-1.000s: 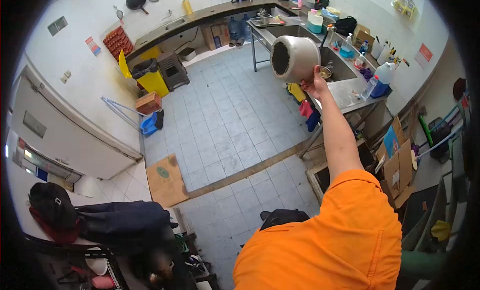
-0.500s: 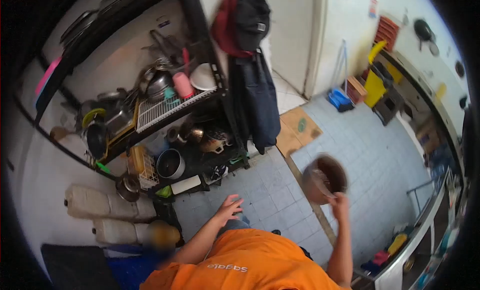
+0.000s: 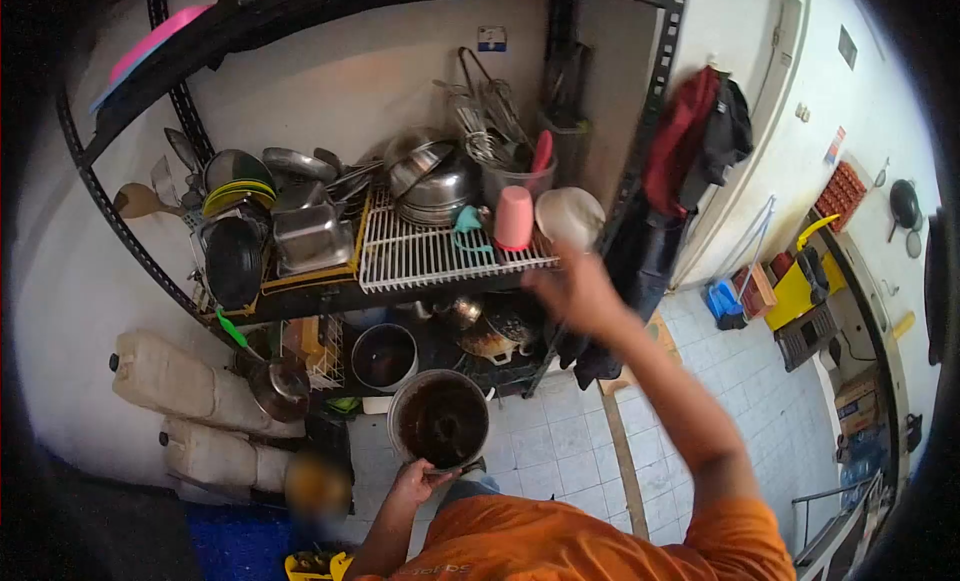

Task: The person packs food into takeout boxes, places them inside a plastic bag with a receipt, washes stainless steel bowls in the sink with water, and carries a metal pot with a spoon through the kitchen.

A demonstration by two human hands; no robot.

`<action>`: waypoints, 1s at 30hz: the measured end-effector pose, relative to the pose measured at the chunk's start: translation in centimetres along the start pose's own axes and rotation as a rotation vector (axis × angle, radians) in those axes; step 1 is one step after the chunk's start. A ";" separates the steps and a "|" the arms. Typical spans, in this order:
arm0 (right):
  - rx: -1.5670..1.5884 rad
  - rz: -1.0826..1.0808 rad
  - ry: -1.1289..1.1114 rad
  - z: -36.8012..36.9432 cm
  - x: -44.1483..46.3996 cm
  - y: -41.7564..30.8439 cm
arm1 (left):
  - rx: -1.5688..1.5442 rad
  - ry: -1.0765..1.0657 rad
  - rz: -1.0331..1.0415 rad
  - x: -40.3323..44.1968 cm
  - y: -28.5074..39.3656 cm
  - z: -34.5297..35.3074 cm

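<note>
A round pot with a dark brown inside hangs low in front of my body, its opening facing up. My left hand grips its near rim. Raised before the shelf's right end, my right hand is smeared by motion, so its fingers are unclear. It is nearest to a pale bowl on the white wire rack. A pink cup stands beside that bowl. Steel bowls and a tub of whisks are farther back on the rack.
Below the rack, another pot stands on the lower shelf. Pans and steel trays fill the shelf's left side. Plastic jerrycans lie at the left. Jackets hang by the shelf's right post. A blue dustpan is on the floor.
The view has turned left to the shelf. The pot has passed from my right hand to my left and now faces up. My right hand has moved up toward the rack.
</note>
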State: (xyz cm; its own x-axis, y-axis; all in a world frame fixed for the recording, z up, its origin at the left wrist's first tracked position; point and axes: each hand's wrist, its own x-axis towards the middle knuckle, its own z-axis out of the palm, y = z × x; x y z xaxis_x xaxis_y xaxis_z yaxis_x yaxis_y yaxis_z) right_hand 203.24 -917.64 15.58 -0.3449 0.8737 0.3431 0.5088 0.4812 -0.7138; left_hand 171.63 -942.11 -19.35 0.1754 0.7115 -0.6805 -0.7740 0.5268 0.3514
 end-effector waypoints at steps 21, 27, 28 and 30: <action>0.228 0.308 0.541 -4.4 -3.0 3.2 | 0.803 -0.228 -0.265 9.1 5.0 19.1; 0.396 0.494 0.647 -4.1 -11.9 9.0 | 0.934 -0.239 -0.368 11.0 -0.1 26.7; 0.338 0.596 0.635 -5.3 -13.1 9.3 | 0.966 -0.377 -0.420 11.2 -0.5 28.7; 0.278 0.700 0.639 -8.5 -15.3 9.5 | 1.049 -0.490 -0.256 14.3 -4.7 30.6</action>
State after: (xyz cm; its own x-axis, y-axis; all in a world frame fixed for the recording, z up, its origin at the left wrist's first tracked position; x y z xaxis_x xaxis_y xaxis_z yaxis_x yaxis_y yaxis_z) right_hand 220.03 -925.89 8.75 0.4956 0.8685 -0.0051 0.2035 -0.1219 -0.9715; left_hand 196.37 -920.23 -11.04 0.6438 0.5116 -0.5691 0.1548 0.6413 0.7515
